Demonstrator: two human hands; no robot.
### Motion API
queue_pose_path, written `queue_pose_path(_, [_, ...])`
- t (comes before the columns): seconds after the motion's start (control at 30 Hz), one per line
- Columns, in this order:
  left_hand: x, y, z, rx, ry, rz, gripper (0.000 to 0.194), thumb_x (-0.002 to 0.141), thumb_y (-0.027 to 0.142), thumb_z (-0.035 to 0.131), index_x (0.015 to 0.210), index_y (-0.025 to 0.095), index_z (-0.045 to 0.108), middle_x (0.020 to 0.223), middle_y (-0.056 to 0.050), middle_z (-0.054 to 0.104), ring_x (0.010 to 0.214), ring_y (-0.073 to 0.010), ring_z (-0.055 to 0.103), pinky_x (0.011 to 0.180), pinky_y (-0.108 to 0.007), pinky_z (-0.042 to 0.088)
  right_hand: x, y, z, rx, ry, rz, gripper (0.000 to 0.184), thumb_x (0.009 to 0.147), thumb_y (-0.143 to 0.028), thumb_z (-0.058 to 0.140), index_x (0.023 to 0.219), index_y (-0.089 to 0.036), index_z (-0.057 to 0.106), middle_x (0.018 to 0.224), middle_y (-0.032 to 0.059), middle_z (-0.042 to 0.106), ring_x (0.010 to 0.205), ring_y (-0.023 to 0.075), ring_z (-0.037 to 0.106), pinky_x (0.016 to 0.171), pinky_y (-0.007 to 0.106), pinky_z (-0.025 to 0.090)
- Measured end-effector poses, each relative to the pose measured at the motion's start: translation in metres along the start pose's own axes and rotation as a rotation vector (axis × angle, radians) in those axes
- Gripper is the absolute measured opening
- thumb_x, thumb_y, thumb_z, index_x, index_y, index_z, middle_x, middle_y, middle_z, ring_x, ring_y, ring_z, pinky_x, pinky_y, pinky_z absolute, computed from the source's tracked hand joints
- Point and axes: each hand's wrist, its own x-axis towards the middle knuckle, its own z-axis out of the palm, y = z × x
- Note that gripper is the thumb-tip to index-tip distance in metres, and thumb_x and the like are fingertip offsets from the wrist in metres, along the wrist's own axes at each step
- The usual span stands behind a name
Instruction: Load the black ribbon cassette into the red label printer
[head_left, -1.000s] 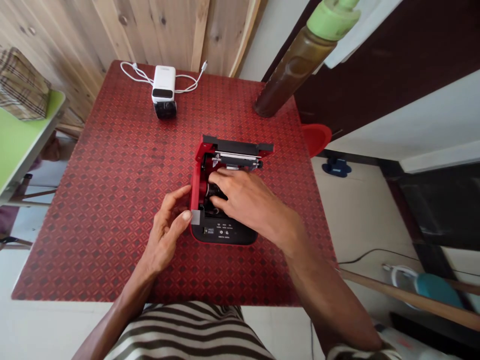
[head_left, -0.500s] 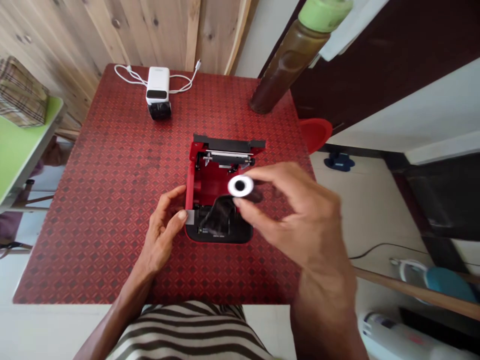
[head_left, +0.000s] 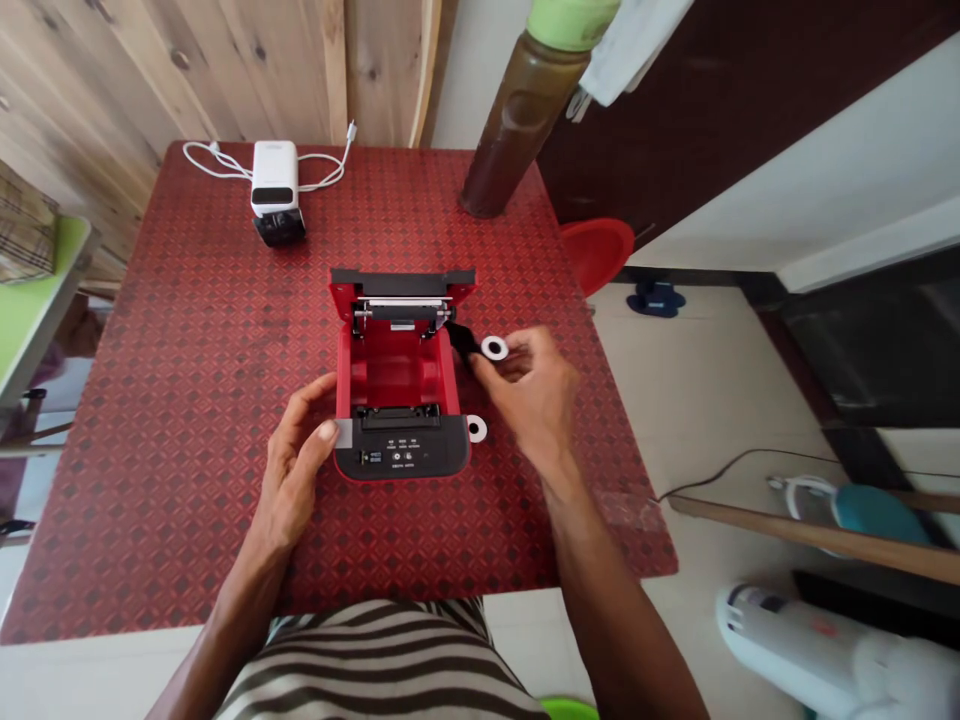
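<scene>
A small red and black printer (head_left: 399, 400) sits on the red patterned table (head_left: 187, 400) with its lid open and its red bay bare. My left hand (head_left: 300, 455) rests against the printer's left front corner, thumb on a grey tab, fingers curled round the side. My right hand (head_left: 532, 385) is just right of the printer, pinched on a black spool with a white end ring (head_left: 493, 348). A second white ring (head_left: 477, 430) lies on the table by the printer's right front corner.
A white power bank on a black block (head_left: 274, 195) with a white cable lies at the table's far left. A tall brown bottle with a green cap (head_left: 521, 110) stands at the far edge. A red stool (head_left: 600, 250) sits beyond the right edge.
My right hand lifted the spool out of the printer's bay and carried it to the right of the printer. A white ring now lies by the printer. The left hand stayed put.
</scene>
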Motion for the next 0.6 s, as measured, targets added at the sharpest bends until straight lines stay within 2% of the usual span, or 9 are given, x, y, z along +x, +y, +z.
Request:
queue_pose_path(0.1, [0.0,0.001,0.0,0.01,0.001,0.002,0.06,0.11,0.063,0.067,0.161,0.03,0.069,0.157,-0.012,0.076,0.148,-0.0404,0.069,0.125,-0.061,0.056,-0.007,-0.003,-0.003,0.085,-0.271,-0.009,0.032,0.083,-0.049,0.083,0.093,-0.029,0.059,0.085,0.0007,0.08,0.074,0.0231,0.077,0.073,0.038,0.06])
queue_pose_path(0.2, [0.0,0.001,0.0,0.024,0.008,0.008,0.061,0.11,0.065,0.067,0.16,0.03,0.07,0.152,-0.012,0.078,0.145,-0.0402,0.071,0.121,-0.059,0.059,-0.008,-0.004,-0.009,0.144,-0.427,-0.021,0.031,0.088,-0.049,0.084,0.096,-0.028,0.063,0.089,0.0007,0.082,0.078,0.0213,0.076,0.072,0.035,0.058])
queue_pose_path(0.33, [0.001,0.0,0.0,0.032,0.02,0.012,0.061,0.109,0.065,0.069,0.158,0.03,0.071,0.152,-0.012,0.078,0.143,-0.0394,0.073,0.118,-0.057,0.061,-0.005,-0.004,-0.016,0.154,-0.515,-0.064,0.026,0.09,-0.045,0.084,0.098,-0.026,0.068,0.091,0.001,0.081,0.08,0.0207,0.076,0.073,0.035,0.058])
queue_pose_path(0.43, [0.001,0.0,0.001,0.021,0.026,0.007,0.06,0.109,0.064,0.069,0.158,0.03,0.071,0.155,-0.012,0.077,0.144,-0.0395,0.072,0.12,-0.058,0.059,-0.005,-0.005,-0.019,0.159,-0.561,-0.083,0.023,0.094,-0.043,0.083,0.104,-0.025,0.072,0.099,0.0034,0.084,0.089,0.0238,0.08,0.081,0.038,0.062])
queue_pose_path(0.53, [0.001,0.0,0.001,0.008,0.019,0.003,0.059,0.11,0.063,0.068,0.159,0.03,0.071,0.156,-0.012,0.076,0.143,-0.0392,0.072,0.121,-0.059,0.058,-0.006,-0.003,-0.022,0.164,-0.59,-0.099,0.023,0.096,-0.039,0.081,0.114,-0.025,0.077,0.108,0.0055,0.088,0.098,0.0261,0.084,0.09,0.043,0.066])
queue_pose_path(0.6, [0.001,0.0,0.001,0.003,0.011,0.004,0.058,0.111,0.062,0.067,0.159,0.03,0.07,0.156,-0.012,0.076,0.142,-0.0386,0.073,0.121,-0.058,0.059,-0.007,0.0,-0.025,0.178,-0.589,-0.087,0.03,0.097,-0.036,0.079,0.124,-0.024,0.078,0.112,0.0065,0.089,0.1,0.0267,0.086,0.093,0.046,0.068])
